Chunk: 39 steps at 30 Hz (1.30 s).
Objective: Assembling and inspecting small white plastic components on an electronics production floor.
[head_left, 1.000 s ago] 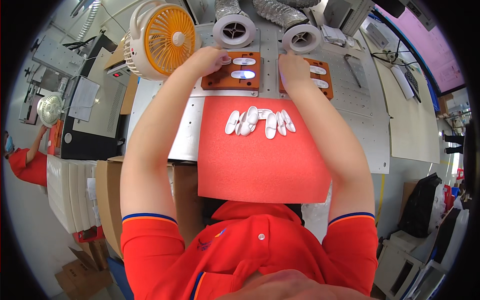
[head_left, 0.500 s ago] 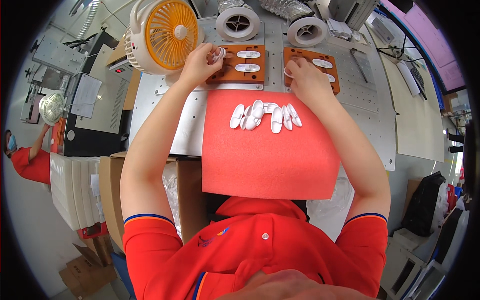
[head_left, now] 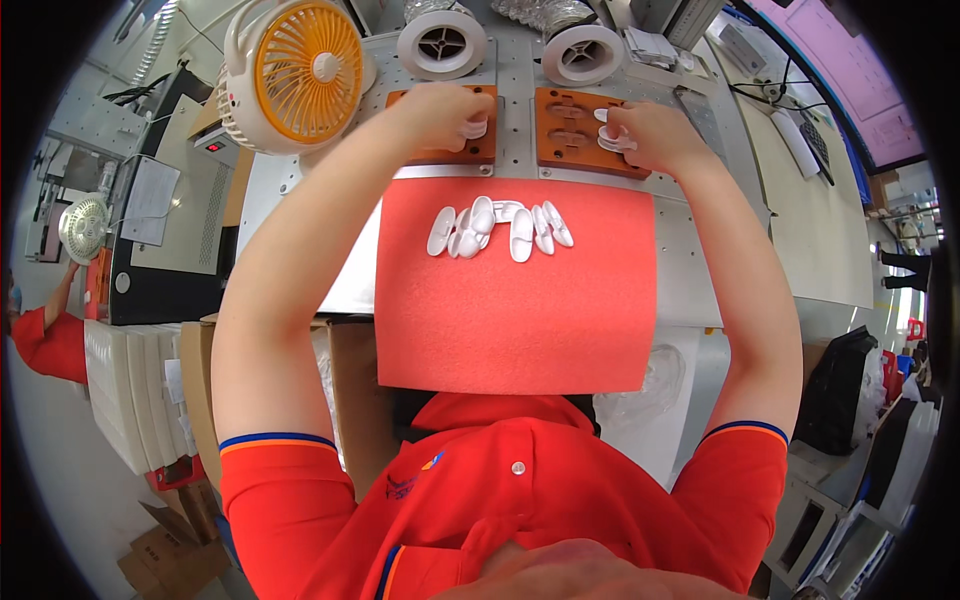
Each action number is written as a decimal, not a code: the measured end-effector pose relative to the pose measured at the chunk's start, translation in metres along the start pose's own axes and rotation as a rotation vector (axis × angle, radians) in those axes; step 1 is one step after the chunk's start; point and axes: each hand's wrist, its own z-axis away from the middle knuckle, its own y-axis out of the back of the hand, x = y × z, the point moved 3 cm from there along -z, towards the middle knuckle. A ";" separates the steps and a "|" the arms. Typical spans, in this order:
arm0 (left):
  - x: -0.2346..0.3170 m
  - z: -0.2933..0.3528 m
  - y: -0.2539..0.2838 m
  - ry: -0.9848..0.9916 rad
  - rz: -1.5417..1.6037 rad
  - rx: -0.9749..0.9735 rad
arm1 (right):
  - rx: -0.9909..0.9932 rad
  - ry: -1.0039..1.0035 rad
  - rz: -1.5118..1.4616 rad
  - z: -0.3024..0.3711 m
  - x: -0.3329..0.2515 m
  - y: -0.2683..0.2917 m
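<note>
My left hand (head_left: 440,118) reaches over the left orange-brown fixture block (head_left: 483,152). Its fingers are closed on small white oval plastic parts (head_left: 474,129) at the block's right side. Over the right end of the matching right block (head_left: 555,150), my right hand (head_left: 655,135) pinches similar white parts (head_left: 608,138). Two oval recesses on that block's left half are bare. Nearer to me, several white shoe-shaped plastic parts (head_left: 521,238) lie in a loose row on a red foam mat (head_left: 515,320). My left hand hides much of the left block.
An orange-and-white fan (head_left: 310,75) stands left of the blocks. Behind them are two round white duct mouths (head_left: 441,45) with silvery hoses. A perforated metal plate (head_left: 515,95) carries the blocks. A keyboard (head_left: 815,140) and a screen lie to the right; a co-worker's red sleeve (head_left: 52,340) shows far left.
Both hands have moved rightward over their blocks. The right hand has uncovered the right block's bare left recesses and grips parts at its right end. The view has shifted slightly.
</note>
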 end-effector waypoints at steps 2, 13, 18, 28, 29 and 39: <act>-0.004 -0.005 0.015 0.177 0.184 -0.066 | 0.123 0.108 0.050 0.004 0.000 0.010; -0.014 -0.037 -0.001 0.049 -0.091 0.001 | 0.168 0.050 -0.094 -0.032 0.009 -0.013; -0.029 -0.027 -0.002 0.041 0.039 0.097 | 0.253 0.010 -0.087 -0.029 0.007 -0.018; 0.094 -0.012 -0.017 0.549 1.690 0.290 | 0.585 -0.030 -1.124 0.009 -0.002 -0.042; 0.111 -0.010 -0.016 0.579 1.719 0.334 | 0.665 -0.073 -1.452 0.019 -0.021 -0.044; 0.292 0.050 -0.019 -0.058 1.659 0.403 | 1.563 -0.434 -1.864 0.181 -0.095 -0.076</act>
